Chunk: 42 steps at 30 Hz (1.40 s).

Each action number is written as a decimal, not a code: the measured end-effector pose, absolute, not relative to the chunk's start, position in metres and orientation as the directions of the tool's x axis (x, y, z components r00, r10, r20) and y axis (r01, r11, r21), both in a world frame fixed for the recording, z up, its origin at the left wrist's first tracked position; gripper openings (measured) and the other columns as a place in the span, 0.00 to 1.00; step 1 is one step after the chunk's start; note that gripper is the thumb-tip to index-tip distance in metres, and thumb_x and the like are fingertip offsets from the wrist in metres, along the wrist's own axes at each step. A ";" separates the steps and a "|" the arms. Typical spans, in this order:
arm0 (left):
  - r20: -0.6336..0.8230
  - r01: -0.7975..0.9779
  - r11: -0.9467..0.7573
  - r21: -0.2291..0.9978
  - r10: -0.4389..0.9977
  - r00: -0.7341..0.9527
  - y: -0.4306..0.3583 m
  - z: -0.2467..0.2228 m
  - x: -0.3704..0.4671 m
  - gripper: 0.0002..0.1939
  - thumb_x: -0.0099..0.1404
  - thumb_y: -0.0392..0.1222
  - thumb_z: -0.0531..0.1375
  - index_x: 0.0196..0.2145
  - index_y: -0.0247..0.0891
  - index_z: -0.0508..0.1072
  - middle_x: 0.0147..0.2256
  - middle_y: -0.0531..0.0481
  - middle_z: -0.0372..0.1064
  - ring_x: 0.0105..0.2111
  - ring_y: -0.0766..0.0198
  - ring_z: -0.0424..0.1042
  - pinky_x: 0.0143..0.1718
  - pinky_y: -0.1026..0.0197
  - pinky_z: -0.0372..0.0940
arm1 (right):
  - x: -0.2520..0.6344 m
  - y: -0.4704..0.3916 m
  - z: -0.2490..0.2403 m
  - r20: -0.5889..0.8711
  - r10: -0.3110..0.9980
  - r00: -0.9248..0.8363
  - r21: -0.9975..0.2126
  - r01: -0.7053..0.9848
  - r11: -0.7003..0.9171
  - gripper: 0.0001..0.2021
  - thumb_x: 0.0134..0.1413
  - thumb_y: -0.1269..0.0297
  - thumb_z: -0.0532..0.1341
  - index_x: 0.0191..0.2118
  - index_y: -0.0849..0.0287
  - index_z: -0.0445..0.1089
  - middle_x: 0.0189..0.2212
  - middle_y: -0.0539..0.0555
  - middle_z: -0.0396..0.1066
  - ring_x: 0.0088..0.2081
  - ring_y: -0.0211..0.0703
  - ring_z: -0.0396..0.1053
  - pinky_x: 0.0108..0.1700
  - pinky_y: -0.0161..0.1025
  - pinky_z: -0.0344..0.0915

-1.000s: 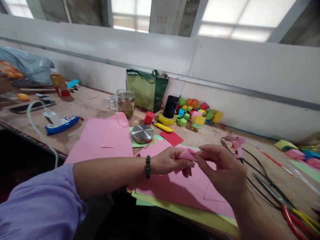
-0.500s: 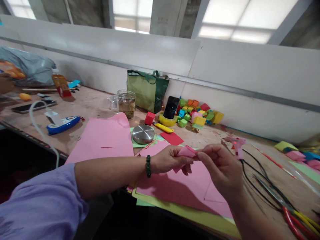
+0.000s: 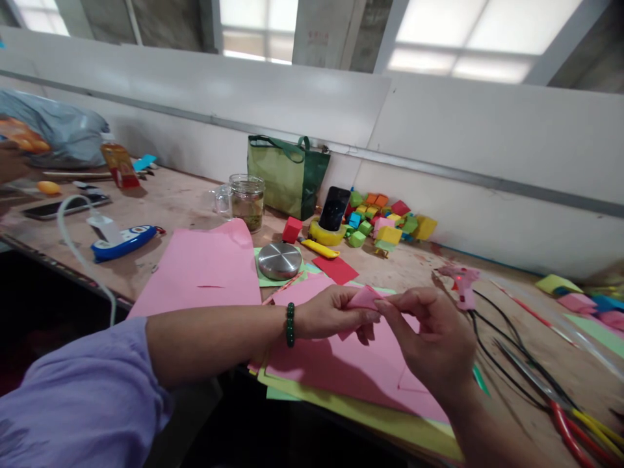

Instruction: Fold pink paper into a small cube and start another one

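A small folded piece of pink paper is pinched between the thumb and fingers of my left hand. My right hand grips the same piece at its right end, thumb against forefinger. Both hands are just above a large pink sheet, which rests on yellow and green sheets at the table's front edge. Part of the folded piece is hidden behind my left fingers. A pink hot glue gun stands to the right of my right hand, its red light showing.
Pliers with red handles and a black cord lie at the right. Behind the sheets are a round metal tin, a yellow cutter, a phone, a glass mug and several paper cubes.
My right thumb and fingers have shifted slightly left onto the folded pink paper, whose upper end now looks flatter. My left hand has barely moved.
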<state>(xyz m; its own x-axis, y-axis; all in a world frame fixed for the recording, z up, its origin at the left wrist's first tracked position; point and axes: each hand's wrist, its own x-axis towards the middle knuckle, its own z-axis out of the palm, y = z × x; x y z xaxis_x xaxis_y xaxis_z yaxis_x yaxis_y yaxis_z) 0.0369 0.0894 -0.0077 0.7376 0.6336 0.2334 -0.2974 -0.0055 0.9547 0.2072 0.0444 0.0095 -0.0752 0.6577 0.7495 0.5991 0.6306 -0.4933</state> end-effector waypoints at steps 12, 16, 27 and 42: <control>0.170 -0.303 0.109 0.947 0.631 0.757 0.090 -0.008 0.038 0.29 0.55 0.65 0.61 0.31 0.30 0.69 0.23 0.50 0.69 0.22 0.68 0.70 0.22 0.68 0.62 | 0.206 0.047 0.014 0.764 0.638 -0.097 -0.461 0.609 0.645 0.06 0.53 0.70 0.63 0.34 0.56 0.65 0.27 0.49 0.67 0.27 0.37 0.68 0.30 0.35 0.67; 0.158 -0.315 0.184 0.931 0.576 0.802 0.089 -0.007 0.038 0.29 0.53 0.63 0.63 0.33 0.30 0.69 0.25 0.48 0.71 0.24 0.65 0.72 0.28 0.63 0.66 | 0.205 0.046 0.015 0.793 0.599 -0.113 -0.393 0.657 0.644 0.06 0.54 0.70 0.63 0.37 0.56 0.66 0.29 0.50 0.70 0.29 0.38 0.70 0.32 0.36 0.69; 0.286 -0.354 -0.108 0.929 0.817 0.502 0.093 -0.008 0.037 0.22 0.53 0.56 0.66 0.28 0.32 0.67 0.26 0.56 0.61 0.26 0.73 0.60 0.28 0.68 0.55 | 0.201 0.045 0.023 0.813 0.532 -0.235 -0.185 0.763 0.620 0.04 0.56 0.67 0.61 0.37 0.55 0.65 0.27 0.50 0.72 0.26 0.39 0.72 0.29 0.36 0.70; 0.369 -0.327 -0.230 0.917 0.802 0.470 0.089 0.002 0.029 0.16 0.54 0.48 0.67 0.26 0.30 0.72 0.25 0.53 0.66 0.27 0.71 0.62 0.30 0.66 0.58 | 0.207 0.045 0.020 0.823 0.453 -0.342 -0.108 0.689 0.716 0.09 0.53 0.74 0.61 0.37 0.53 0.65 0.28 0.50 0.73 0.29 0.42 0.73 0.32 0.39 0.69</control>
